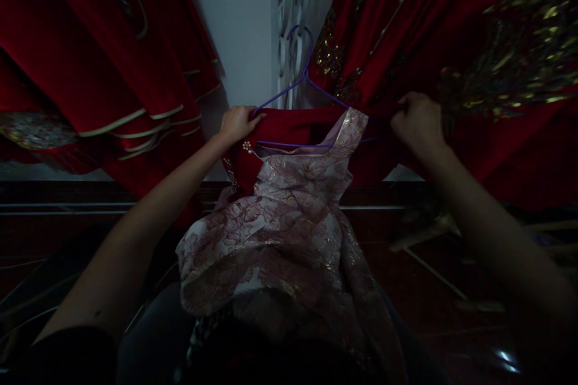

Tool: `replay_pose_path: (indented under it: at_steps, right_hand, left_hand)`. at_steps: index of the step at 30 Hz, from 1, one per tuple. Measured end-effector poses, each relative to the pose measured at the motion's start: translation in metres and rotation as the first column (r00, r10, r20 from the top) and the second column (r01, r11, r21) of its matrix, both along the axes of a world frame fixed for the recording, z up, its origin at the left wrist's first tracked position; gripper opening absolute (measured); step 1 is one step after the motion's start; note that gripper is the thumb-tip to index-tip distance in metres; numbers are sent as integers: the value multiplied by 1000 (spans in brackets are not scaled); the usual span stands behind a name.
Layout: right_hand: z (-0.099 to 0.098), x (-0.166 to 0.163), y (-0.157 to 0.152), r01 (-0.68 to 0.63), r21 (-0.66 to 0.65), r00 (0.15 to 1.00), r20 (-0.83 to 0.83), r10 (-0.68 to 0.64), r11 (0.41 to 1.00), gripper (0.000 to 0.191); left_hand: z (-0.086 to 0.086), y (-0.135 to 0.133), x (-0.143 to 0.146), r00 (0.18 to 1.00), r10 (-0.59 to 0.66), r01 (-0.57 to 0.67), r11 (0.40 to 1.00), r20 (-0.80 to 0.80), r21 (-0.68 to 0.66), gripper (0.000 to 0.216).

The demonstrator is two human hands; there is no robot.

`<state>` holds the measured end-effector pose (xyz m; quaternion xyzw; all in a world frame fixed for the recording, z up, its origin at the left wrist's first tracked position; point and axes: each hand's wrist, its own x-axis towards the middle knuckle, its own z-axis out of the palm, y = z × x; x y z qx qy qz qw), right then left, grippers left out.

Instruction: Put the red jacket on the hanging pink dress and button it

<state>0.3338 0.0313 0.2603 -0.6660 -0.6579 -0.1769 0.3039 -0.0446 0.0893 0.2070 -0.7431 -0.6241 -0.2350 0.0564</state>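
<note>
A purple wire hanger [301, 75] carries a red garment [293, 123], and a pink and white brocade dress [289, 240] hangs down from it towards me. My left hand [238, 123] grips the red garment at the hanger's left shoulder. My right hand [418, 120] is closed on the red fabric at the hanger's right end. The hanger's hook points up, in front of a pale wall.
Red velvet garments with cream piping [112, 72] hang at the left. Red garments with gold embroidery [497, 60] hang at the right. A grey-white wall [239, 24] lies between them. The dark red floor [451, 313] holds pale sticks [424, 234] at the right.
</note>
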Motion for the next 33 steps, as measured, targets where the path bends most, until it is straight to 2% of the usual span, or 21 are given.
replay_pose_path:
  at_steps: [3,5,6,9,11,13,15,21,25,28,33]
  right_hand:
    - [-26,-33,-13,-139,57,983,-112,144,989,26]
    - [-47,-55,-13,-236,99,941,-224,253,967,22]
    - [-57,-67,-11,-247,145,911,-303,280,958,21]
    - [-83,-98,-2,-173,272,791,-535,298,947,21]
    - [-99,-116,-1,-286,232,724,-583,368,930,18]
    - [-113,-129,-4,-445,118,669,-615,417,888,15]
    - [-124,-133,-9,-536,39,637,-636,435,843,13]
    - [-128,-118,-7,-524,-4,712,-551,435,852,24]
    - [-127,-114,-1,-542,-59,717,-552,425,838,25]
    - [-128,-114,-1,-534,-51,725,-541,426,844,25]
    - [-133,-113,-1,-522,-22,733,-522,436,852,30]
  left_hand:
    - [3,-3,1,1000,12,-12,1000,-12,-16,54]
    - [4,-5,2,999,33,-34,999,-21,-19,52]
    - [5,-6,2,999,43,-44,999,-29,-15,52]
    - [6,-9,2,997,62,-62,998,-54,-3,52]
    - [8,-10,-1,995,73,-73,997,-63,4,52]
    - [10,-9,-4,995,79,-78,997,-62,14,53]
    - [12,-8,-9,996,61,-60,998,-60,14,52]
    - [9,-7,-17,995,-74,73,997,-73,-15,41]
    - [10,-13,-17,987,-130,128,991,-99,-28,42]
    - [13,-27,-12,983,-78,71,996,-164,-48,52]
    - [12,-65,-2,966,96,-119,989,-242,-83,78]
